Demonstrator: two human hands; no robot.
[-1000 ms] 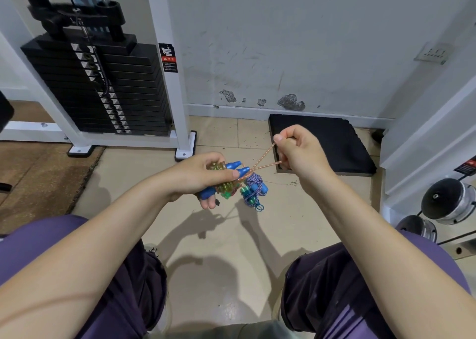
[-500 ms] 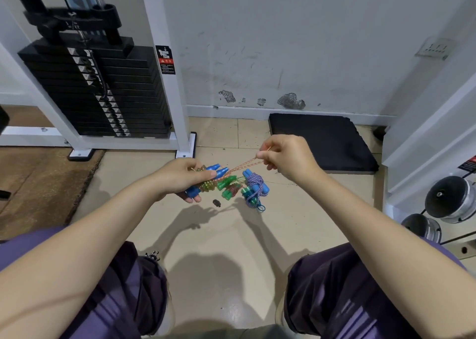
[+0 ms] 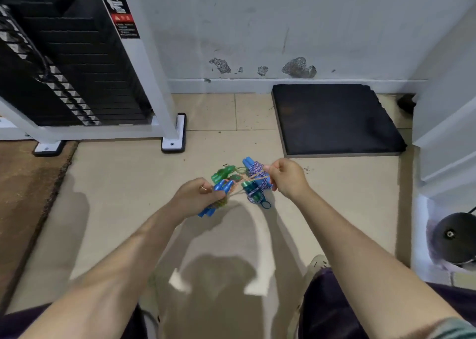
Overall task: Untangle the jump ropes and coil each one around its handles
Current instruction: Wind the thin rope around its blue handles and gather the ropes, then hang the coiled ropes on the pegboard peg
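Above tiled floor [image 3: 123, 210]: left hand [image 3: 198, 197] grips blue handles [image 3: 221, 188]; right hand [image 3: 286, 177] pinches braided orange rope [image 3: 255, 177].

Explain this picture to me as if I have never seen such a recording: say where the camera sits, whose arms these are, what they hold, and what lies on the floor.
There is no machine at work here. The one picture comes from a wide-angle camera worn on a person's head, looking forward and down, so the two bare forearms that reach in from below are that person's own.

The left hand grips a pair of blue handles with orange rope wound about them. The right hand pinches the free orange rope and holds it stretched between the two hands.

Beyond the hands, on the tiled floor, lie a green jump rope and a blue rope bundle already wound round its handles.

Around them are a gym weight stack on the left and a black mat by the wall.
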